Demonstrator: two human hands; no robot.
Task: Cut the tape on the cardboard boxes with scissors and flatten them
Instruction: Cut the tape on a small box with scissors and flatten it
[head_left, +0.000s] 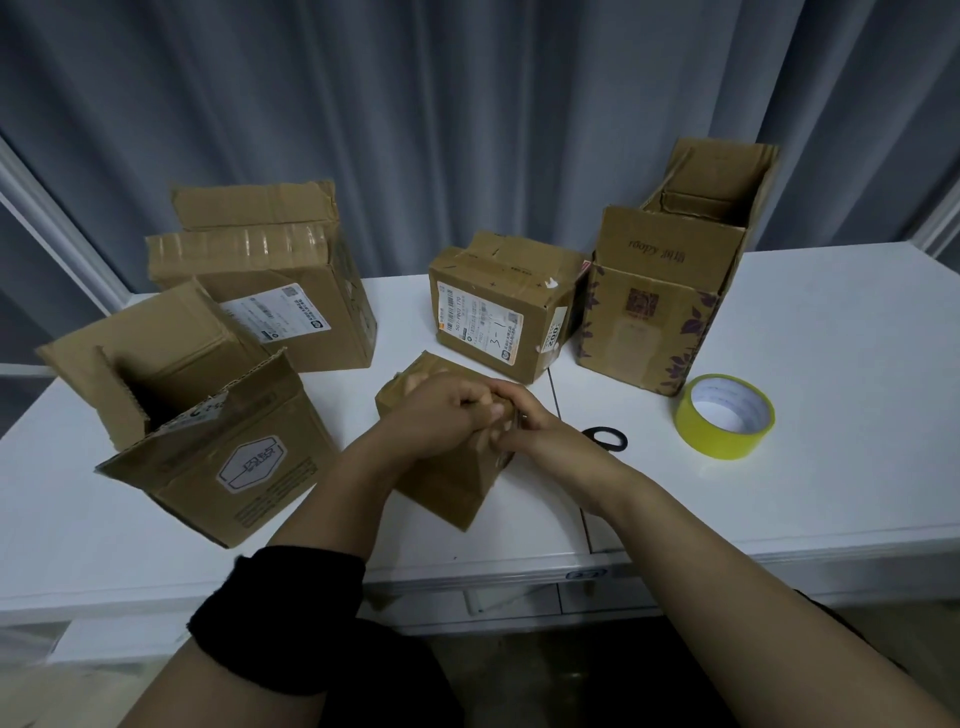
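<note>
Both hands grip the small brown cardboard box on the white table — left hand over its top, right hand at its edge. Better to pin it one-handed and fetch the black-handled scissors just beyond.

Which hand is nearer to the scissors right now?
Right. The right hand grips the small box, with the scissors lying just right of its wrist; the left hand grips the same box, farther left.
</note>
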